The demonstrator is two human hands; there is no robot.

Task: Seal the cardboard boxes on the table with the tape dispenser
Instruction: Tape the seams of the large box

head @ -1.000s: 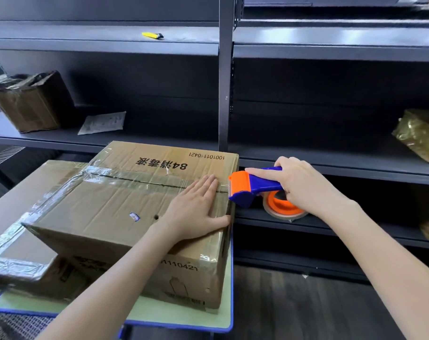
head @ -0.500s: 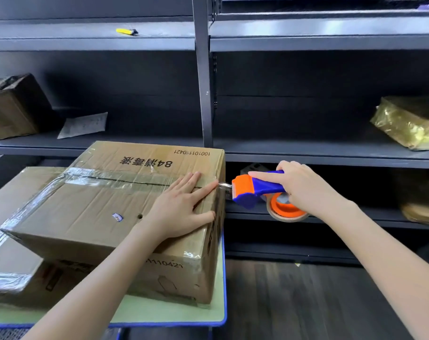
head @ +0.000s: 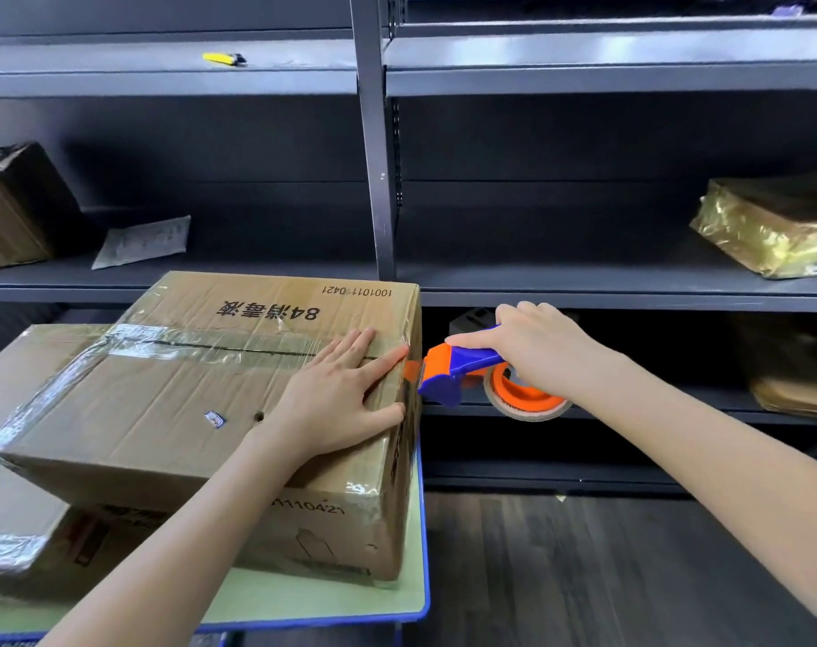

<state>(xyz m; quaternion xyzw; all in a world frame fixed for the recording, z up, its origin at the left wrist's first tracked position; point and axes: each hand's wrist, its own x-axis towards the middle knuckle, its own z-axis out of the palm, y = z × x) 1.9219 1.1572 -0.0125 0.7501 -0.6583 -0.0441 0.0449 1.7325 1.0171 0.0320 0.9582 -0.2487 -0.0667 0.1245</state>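
**At the box's right edge: dispenser just clear of the seam's end**

On the table (head: 350, 595), the upper cardboard box (head: 173, 403) lay tilted, propped on a second box (head: 19, 389) to its left. A clear strip of tape (head: 201, 343) covered its centre seam, whose long axis ran left to right across the lid. The left hand (head: 336, 399) lay flat on the lid with straight, spread fingers. Its fingertips reached the right edge, right at the seam's end.

The right hand (head: 532, 352) was curled round the handle of the tape dispenser (head: 458, 366), index finger laid along the top. The dispenser sat just beside the box's right face, off the lid and in line with the seam, its blade end towards the box. A short stretch of tape seemed to bridge the gap.

The right hand was plainly the nearer one for the finish. That probably meant drawing the tape down over the right face and tearing it, while the left palm pinned the lid.
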